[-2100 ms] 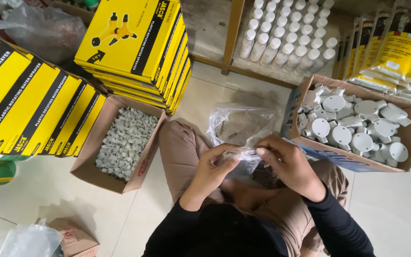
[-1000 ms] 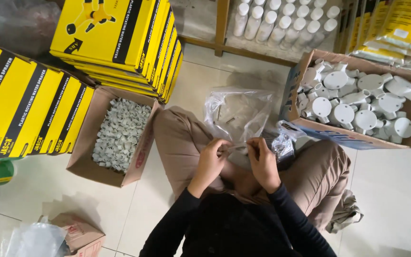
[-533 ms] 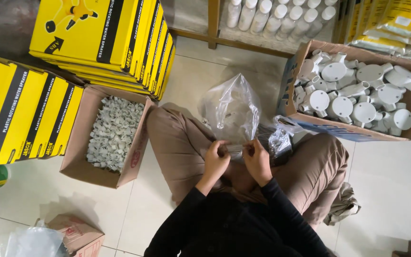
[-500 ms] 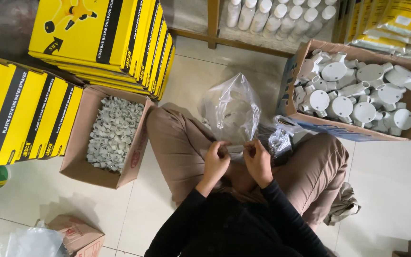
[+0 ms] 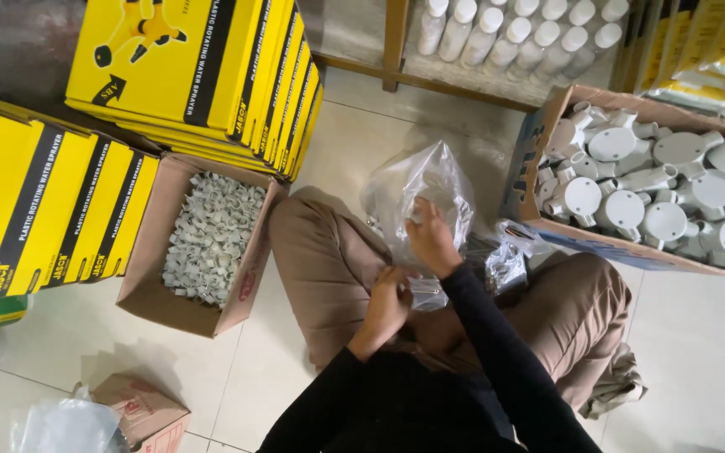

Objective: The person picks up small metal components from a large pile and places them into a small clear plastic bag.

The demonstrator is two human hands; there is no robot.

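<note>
I sit on the floor with a clear plastic bag (image 5: 424, 186) standing open between my knees. My right hand (image 5: 431, 236) reaches forward into the bag's mouth, fingers curled; what they hold is hidden. My left hand (image 5: 388, 295) stays low over my lap and grips a small clear plastic packet (image 5: 426, 293) at the bag's lower edge. Black sleeves cover both arms.
An open carton (image 5: 145, 285) of small white clips (image 5: 211, 235) stands left of my knee. A carton (image 5: 539, 159) of white round fittings (image 5: 648, 180) stands at the right. Yellow boxes (image 5: 203, 75) are stacked at the back left; white bottles (image 5: 513, 29) line the back. A small brown box (image 5: 140, 411) lies near left.
My right hand has moved up from my lap into the mouth of the clear bag. The left hand stays low at the bag's edge. The camera has shifted slightly.
</note>
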